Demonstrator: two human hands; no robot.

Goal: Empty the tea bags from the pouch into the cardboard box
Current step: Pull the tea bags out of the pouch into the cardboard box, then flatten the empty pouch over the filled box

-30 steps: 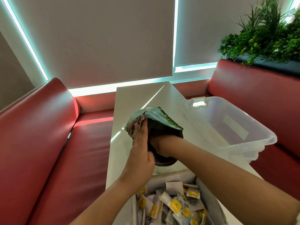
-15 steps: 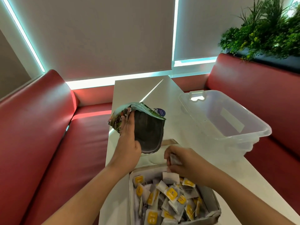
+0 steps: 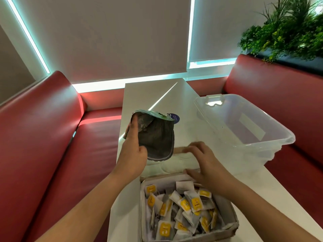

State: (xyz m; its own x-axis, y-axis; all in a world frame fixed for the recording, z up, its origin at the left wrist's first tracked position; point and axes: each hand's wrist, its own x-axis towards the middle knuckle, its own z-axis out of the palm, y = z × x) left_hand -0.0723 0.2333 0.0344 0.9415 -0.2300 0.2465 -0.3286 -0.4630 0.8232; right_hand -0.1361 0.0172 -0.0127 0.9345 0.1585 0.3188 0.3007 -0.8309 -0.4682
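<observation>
Finding one: the left hand (image 3: 134, 154) grips the pouch (image 3: 155, 137) by its left edge, with the fingers laid up the outer side and the thumb curled at the lower rim. The pouch is held in the air above the table (image 3: 157, 93), beyond the far end of the cardboard box (image 3: 225, 206).

Finding two: the pouch's long axis runs from its printed closed end, up and away, to its open mouth, which is tilted down and toward the person. Only dark lining shows inside and no tea bag is visible there, so the pouch is judged empty or nearly so.

Finding three: the mouth hangs over the folded-out far flap (image 3: 176, 165), not over the box opening. Anything left inside would land short unless the pouch is brought nearer and lower. The left hand alone controls that move.

Finding four: the right hand (image 3: 204, 165) is loosely spread and holds nothing visible. It sits over the far right corner of the box, with its fingers reaching toward the flap's edge. Blur prevents saying whether they touch it.

Finding five: tea bags (image 3: 183, 205) with yellow tags fill the box in a loose heap.

Also present: a clear plastic bin (image 3: 215, 97) on the table's right side, well apart from the pouch
</observation>
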